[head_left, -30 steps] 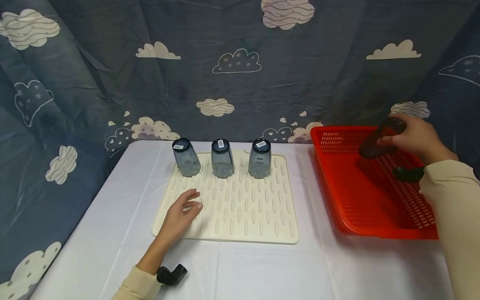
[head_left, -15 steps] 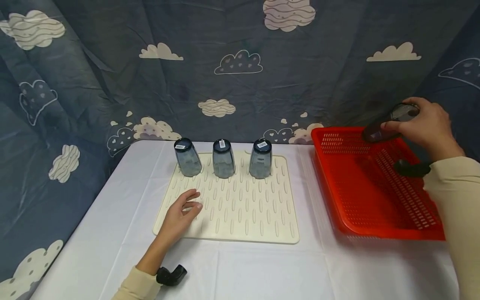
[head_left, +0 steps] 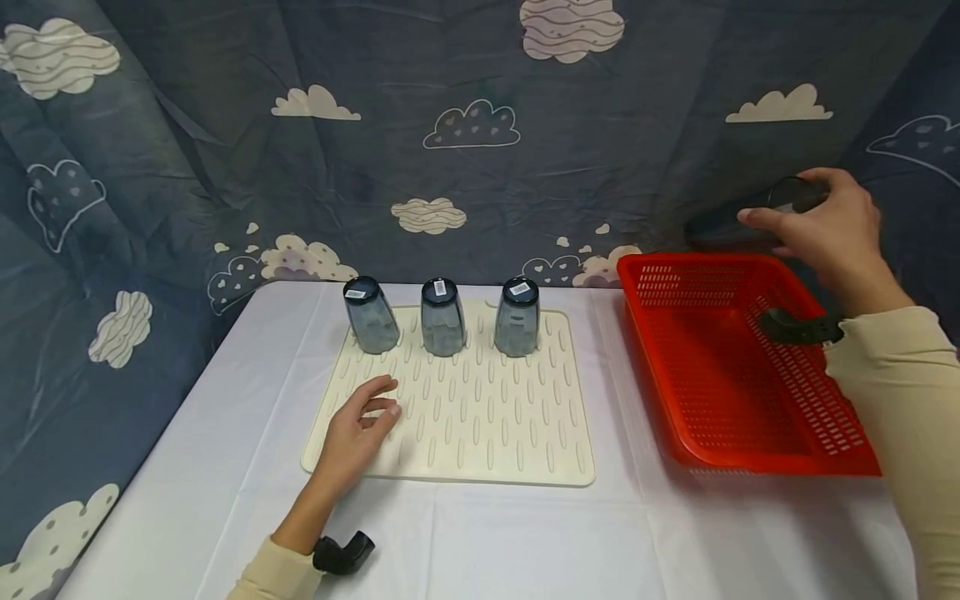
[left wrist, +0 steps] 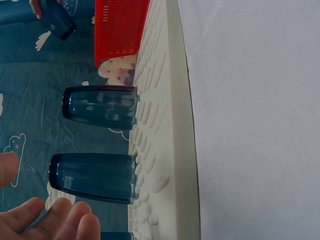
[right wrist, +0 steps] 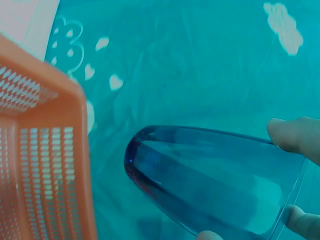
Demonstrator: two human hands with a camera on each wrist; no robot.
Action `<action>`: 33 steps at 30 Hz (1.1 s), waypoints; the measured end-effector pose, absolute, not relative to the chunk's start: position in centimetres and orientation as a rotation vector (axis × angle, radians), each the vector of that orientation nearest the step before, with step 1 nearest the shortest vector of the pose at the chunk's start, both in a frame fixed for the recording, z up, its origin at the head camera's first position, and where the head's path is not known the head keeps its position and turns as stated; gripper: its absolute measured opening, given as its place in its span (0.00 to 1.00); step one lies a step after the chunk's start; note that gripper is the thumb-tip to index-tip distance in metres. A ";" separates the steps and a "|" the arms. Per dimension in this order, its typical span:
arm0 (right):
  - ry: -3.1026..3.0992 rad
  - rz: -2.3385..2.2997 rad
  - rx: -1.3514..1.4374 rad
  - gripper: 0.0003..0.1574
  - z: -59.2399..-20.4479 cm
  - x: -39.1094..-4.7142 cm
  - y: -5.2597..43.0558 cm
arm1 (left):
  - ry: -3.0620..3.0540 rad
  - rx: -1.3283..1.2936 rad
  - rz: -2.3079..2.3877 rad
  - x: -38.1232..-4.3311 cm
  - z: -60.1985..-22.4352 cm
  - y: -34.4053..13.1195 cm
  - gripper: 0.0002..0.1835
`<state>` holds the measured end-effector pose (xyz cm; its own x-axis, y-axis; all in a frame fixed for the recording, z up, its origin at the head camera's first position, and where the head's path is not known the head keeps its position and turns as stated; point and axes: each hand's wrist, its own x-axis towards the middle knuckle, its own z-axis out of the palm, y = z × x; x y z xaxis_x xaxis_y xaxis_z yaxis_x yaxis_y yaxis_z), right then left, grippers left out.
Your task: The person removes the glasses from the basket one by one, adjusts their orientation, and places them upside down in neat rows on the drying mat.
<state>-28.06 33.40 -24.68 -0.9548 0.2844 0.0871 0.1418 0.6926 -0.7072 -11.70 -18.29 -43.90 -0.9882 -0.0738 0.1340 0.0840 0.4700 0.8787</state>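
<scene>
My right hand grips a dark blue-tinted drinking glass near its rim, fingers and thumb on either side. The glass is tilted, its thick base pointing left, above the back rim of the red basket. Low over the left part of a cream ribbed mat, my left hand holds nothing, its fingers loosely bent. Three similar glasses stand upside down along the mat's back edge: a left glass, a middle glass and a right glass, each with a label on its base.
The mat and basket rest on a white cloth-covered table. Behind them hangs a dark cloud-print curtain, close to the table's back edge. A black wrist camera mount sits on the left wrist, another mount on the right.
My right hand has lifted the glass up and back out of the red basket, and the glass has turned more level. The left hand and the three standing glasses stay in place.
</scene>
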 end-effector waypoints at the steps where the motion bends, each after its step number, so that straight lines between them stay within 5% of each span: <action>1: -2.712 1.127 -0.327 0.63 -24.5 -27.9 33.1 | -2.560 -0.008 -1.541 -11.7 -43.9 -18.3 0.25; 33: -2.570 1.482 0.027 0.51 -23.0 -24.3 19.2 | -2.512 -0.005 -1.575 -11.2 -43.6 -19.1 0.24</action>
<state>-24.27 19.22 -23.02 -0.9846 0.0713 0.1597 -0.1025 0.5044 -0.8574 -11.24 -19.15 -43.63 -0.9844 -0.0907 0.1505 0.0959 0.4403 0.8927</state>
